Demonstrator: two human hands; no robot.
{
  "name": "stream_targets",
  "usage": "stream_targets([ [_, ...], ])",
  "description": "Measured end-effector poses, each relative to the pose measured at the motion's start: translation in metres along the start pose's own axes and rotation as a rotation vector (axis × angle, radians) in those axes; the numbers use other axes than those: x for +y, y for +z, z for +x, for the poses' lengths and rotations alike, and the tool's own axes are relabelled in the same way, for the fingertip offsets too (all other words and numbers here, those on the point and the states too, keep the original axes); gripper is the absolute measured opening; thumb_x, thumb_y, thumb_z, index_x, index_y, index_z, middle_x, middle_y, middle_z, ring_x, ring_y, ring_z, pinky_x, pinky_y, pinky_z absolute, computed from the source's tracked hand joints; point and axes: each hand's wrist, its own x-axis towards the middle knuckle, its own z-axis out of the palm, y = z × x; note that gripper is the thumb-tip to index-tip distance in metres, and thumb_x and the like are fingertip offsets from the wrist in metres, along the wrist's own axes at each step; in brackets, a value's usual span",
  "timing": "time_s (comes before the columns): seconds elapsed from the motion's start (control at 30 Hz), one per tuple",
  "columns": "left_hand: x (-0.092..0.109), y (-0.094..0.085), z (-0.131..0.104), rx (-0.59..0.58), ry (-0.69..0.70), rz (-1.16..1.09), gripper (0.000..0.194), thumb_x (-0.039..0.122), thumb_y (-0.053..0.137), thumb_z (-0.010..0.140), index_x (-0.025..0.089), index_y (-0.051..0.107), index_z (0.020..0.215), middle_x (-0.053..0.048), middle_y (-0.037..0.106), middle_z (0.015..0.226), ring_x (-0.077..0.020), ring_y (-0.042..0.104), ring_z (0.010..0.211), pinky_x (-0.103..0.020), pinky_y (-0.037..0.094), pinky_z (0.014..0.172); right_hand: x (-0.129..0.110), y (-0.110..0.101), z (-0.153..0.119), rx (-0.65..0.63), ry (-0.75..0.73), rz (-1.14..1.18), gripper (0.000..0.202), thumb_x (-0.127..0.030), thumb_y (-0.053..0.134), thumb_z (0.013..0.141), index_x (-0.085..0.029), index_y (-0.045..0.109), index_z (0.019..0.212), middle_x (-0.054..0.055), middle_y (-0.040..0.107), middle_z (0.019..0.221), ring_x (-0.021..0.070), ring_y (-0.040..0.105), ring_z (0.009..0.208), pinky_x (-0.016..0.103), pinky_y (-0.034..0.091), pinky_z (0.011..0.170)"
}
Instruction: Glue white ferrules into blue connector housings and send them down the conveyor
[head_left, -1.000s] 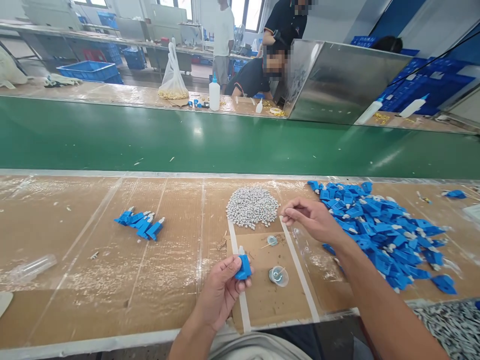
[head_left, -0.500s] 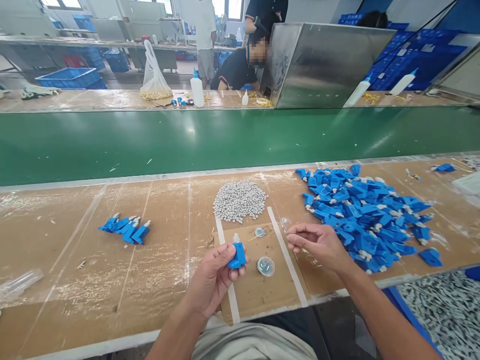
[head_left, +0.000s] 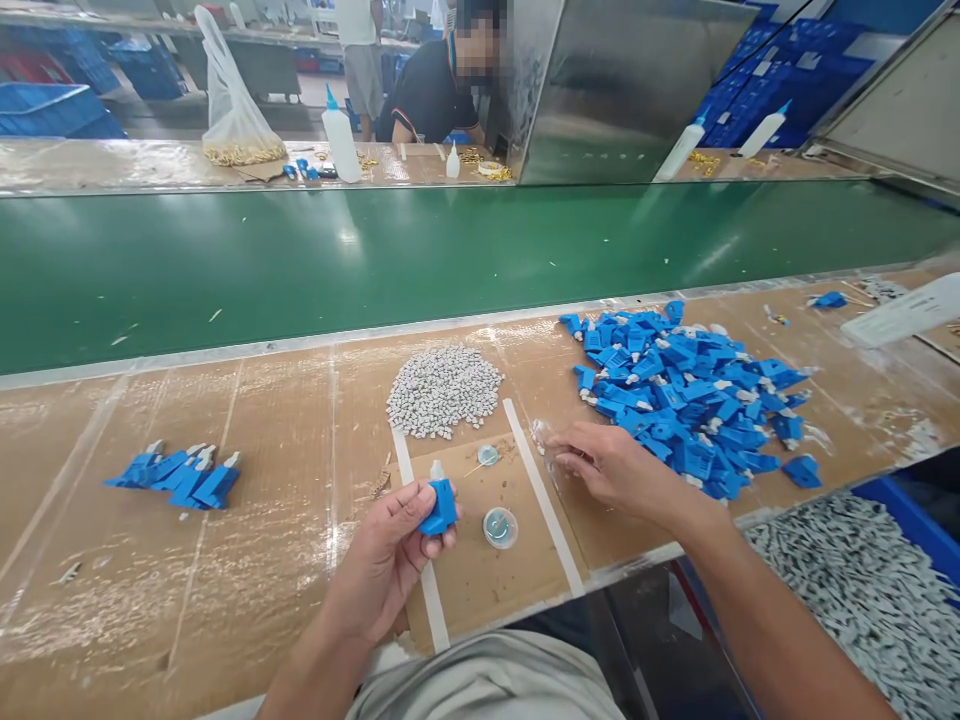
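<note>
My left hand [head_left: 394, 545] is closed around a blue plastic piece with a white tip [head_left: 439, 508], the tip pointing up. To its right, a small round cup of bluish clear liquid [head_left: 500, 527] stands on a cardboard sheet [head_left: 480, 575]. Behind the cup is a smaller round dish [head_left: 487, 456] with a thin stick against it. My right hand [head_left: 600, 462] is low over the table with its fingertips drawn together, beside a scrap of clear plastic film [head_left: 541, 438]. What the fingertips pinch, if anything, is too small to see.
Small grey pieces [head_left: 445, 392] lie heaped behind the cardboard. A large pile of blue pieces [head_left: 690, 390] is at right, a smaller group [head_left: 180, 475] at left. Beyond runs a green belt [head_left: 300, 260]; a person [head_left: 427, 90] leans over the far side. Below right, a bin holds grey parts [head_left: 855, 590].
The view has shifted, so the table scene sits further left. My right fingertips have come down to the clear plastic scrap. My left hand keeps the blue piece in its grip.
</note>
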Motion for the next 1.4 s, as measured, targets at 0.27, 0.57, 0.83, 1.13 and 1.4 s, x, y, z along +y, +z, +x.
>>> stream_targets([
  [0.27,0.001,-0.004,0.004,0.022,-0.030,0.000,0.024,0.034,0.074,0.089,0.010,0.074,0.095,-0.009,0.071,0.088,-0.0088,0.063,0.066,-0.013,0.051,0.055,-0.010,0.017,-0.002,0.115,0.083,-0.019,0.020,-0.014,0.048,0.101,-0.021,0.066,0.100,0.007,0.071,0.097,0.0239,0.067,0.093,0.035,0.049,0.081],
  [0.57,-0.003,-0.007,0.002,0.029,-0.036,-0.026,0.025,0.035,0.075,0.088,0.010,0.072,0.093,-0.008,0.069,0.087,-0.0087,0.062,0.066,-0.014,0.049,0.055,-0.012,0.017,0.004,0.036,0.005,-0.221,0.027,-0.009,0.043,0.100,-0.021,0.067,0.094,0.005,0.062,0.085,0.0179,0.059,0.073,0.029,0.038,0.063],
  [0.83,-0.002,-0.002,-0.003,0.003,-0.026,-0.025,0.026,0.035,0.074,0.088,0.010,0.074,0.094,-0.009,0.069,0.087,-0.0083,0.060,0.066,-0.014,0.048,0.055,-0.011,0.009,0.017,-0.001,-0.028,-0.118,0.021,-0.017,0.046,0.097,-0.017,0.063,0.085,0.009,0.063,0.085,0.0186,0.055,0.068,0.030,0.036,0.057],
  [1.13,-0.006,0.034,-0.007,-0.080,0.024,-0.058,0.026,0.038,0.072,0.090,0.012,0.071,0.090,-0.006,0.066,0.079,-0.0099,0.062,0.067,-0.016,0.048,0.060,-0.073,-0.006,0.009,0.141,0.351,1.271,0.028,-0.045,0.076,0.084,-0.019,0.065,0.083,0.001,0.063,0.067,0.0113,0.054,0.053,0.020,0.041,0.043],
  [1.4,-0.011,0.052,-0.007,-0.166,0.094,-0.049,0.027,0.040,0.071,0.090,0.013,0.072,0.092,-0.006,0.066,0.082,-0.0115,0.060,0.070,-0.020,0.047,0.064,-0.120,0.012,0.004,0.117,0.472,1.569,0.026,-0.039,0.083,0.078,-0.016,0.070,0.076,-0.001,0.057,0.063,0.0079,0.050,0.052,0.015,0.033,0.041],
])
